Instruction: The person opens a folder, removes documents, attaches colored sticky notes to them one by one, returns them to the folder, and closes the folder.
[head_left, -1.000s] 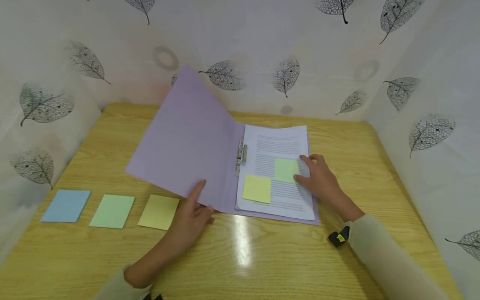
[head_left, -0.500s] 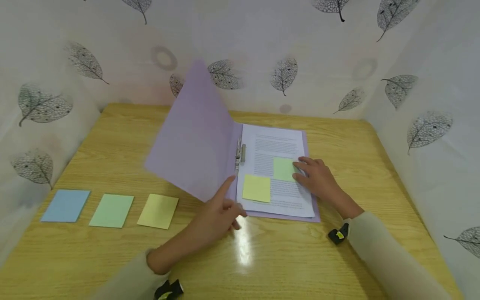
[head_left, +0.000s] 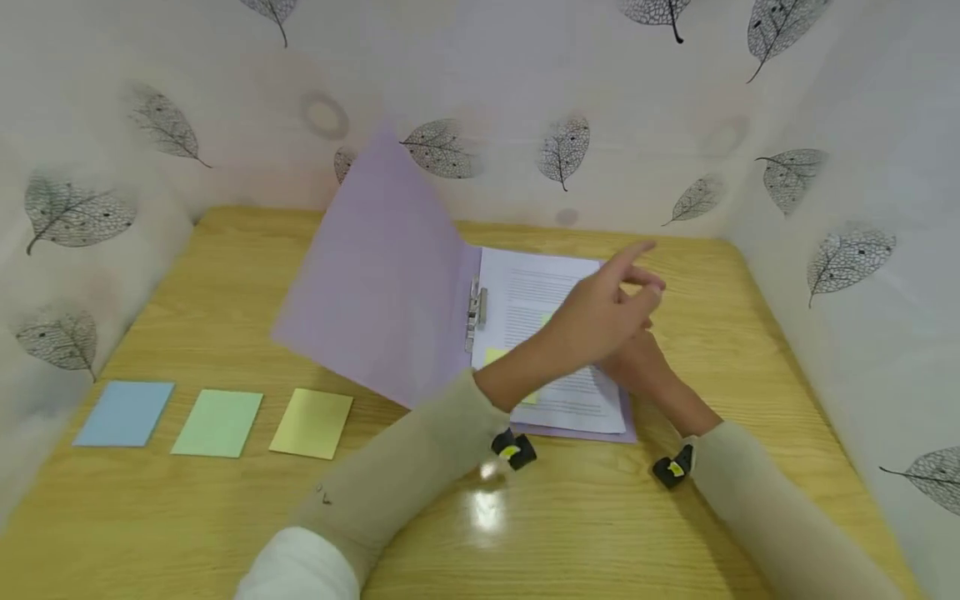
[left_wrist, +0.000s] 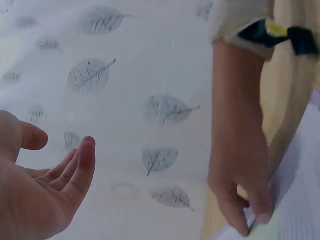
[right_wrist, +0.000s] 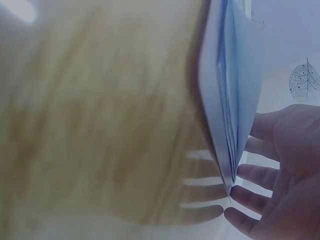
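Note:
A purple folder [head_left: 375,283] lies spread on the table, its left cover tilted up with no hand on it. Printed sheets [head_left: 525,267] lie by its metal clip [head_left: 476,310]. A yellow sticky note [head_left: 493,356] on the top sheet is partly covered by my left arm, and a green one is almost hidden. My left hand [head_left: 600,312] is raised across my right, fingers loosely bent, nothing in them. In the right wrist view, my right hand [right_wrist: 295,165] touches the right edge of the paper stack [right_wrist: 245,75] with extended fingers.
Blue [head_left: 125,414], green [head_left: 218,423] and yellow [head_left: 311,423] sticky-note pads stand in a row at the table's left front. A leaf-patterned covering [head_left: 480,67] borders the wooden table [head_left: 420,542] behind and at the sides.
My left hand has left the folder cover and crossed rightward over my right hand. Unheld now, the cover stands tilted a little more upright than a second ago. My right hand stays at the papers' edge.

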